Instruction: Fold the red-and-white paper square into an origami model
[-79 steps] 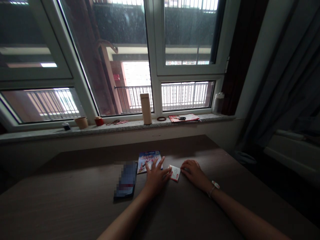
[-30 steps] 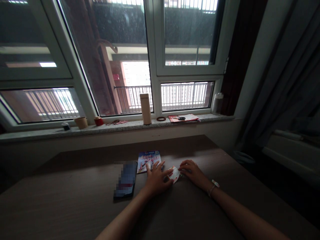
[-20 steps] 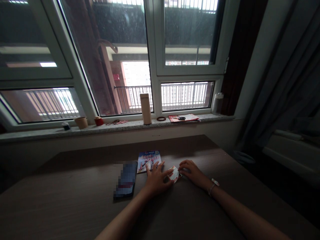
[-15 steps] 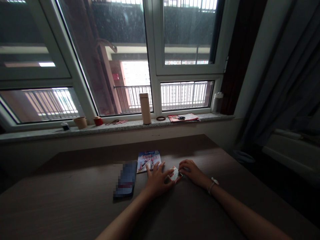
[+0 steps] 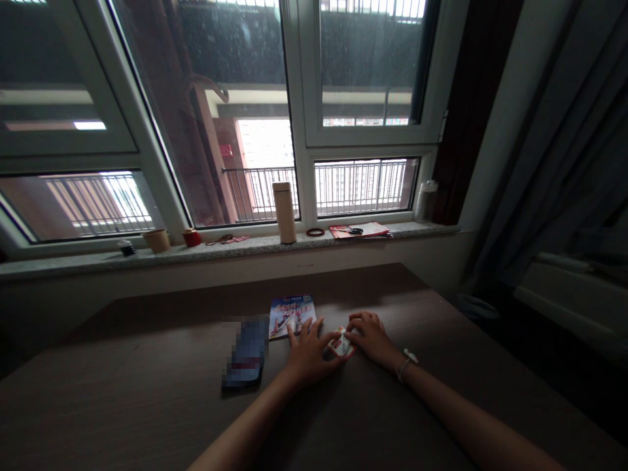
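A small white and red card [image 5: 340,344] lies on the dark brown table, between my two hands. My left hand [image 5: 310,353] grips its left side between thumb and index finger, the other fingers spread towards a blue leaflet [image 5: 293,313]. On the card's right edge rest the bent thumb and fingers of my right hand [image 5: 371,335], pinching at it; its fingertips hide that corner. The leaflet, with red and white print, lies flat just beyond my left fingers.
Left of my left hand lies a dark blue flat object [image 5: 248,353], partly pixelated. On the windowsill stand a beige flask [image 5: 284,214], a paper cup [image 5: 157,241], a red spool [image 5: 191,237] and a pale bottle [image 5: 426,201]. Scissors [image 5: 354,230] lie on red papers [image 5: 370,229] there.
My right hand has shifted slightly left, its fingertips moving over the card's right edge. The dark patch at that corner no longer shows. My left hand stays almost still.
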A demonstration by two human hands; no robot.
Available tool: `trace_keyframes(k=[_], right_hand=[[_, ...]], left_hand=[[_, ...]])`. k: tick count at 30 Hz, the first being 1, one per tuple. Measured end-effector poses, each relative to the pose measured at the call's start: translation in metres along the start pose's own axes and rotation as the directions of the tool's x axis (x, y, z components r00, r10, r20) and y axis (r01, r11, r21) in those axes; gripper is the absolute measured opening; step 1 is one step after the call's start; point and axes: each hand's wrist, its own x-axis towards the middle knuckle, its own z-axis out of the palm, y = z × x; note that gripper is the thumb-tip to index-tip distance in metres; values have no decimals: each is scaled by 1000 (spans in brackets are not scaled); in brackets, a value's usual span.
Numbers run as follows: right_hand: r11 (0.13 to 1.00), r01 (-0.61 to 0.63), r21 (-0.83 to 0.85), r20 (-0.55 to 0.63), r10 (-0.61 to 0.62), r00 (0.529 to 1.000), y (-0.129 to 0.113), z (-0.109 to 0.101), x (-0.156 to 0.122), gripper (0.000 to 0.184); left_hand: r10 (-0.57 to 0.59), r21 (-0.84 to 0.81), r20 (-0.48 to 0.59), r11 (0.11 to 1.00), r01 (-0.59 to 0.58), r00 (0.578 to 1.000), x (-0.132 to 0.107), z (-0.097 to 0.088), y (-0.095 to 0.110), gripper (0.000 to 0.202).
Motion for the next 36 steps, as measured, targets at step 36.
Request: trace_keyframes(k=[36], right_hand=[[997, -71, -12, -63, 70, 996, -7, 5, -1, 16]], left_hand=[[-70, -49, -10, 996, 69, 998, 5, 1, 2, 45]])
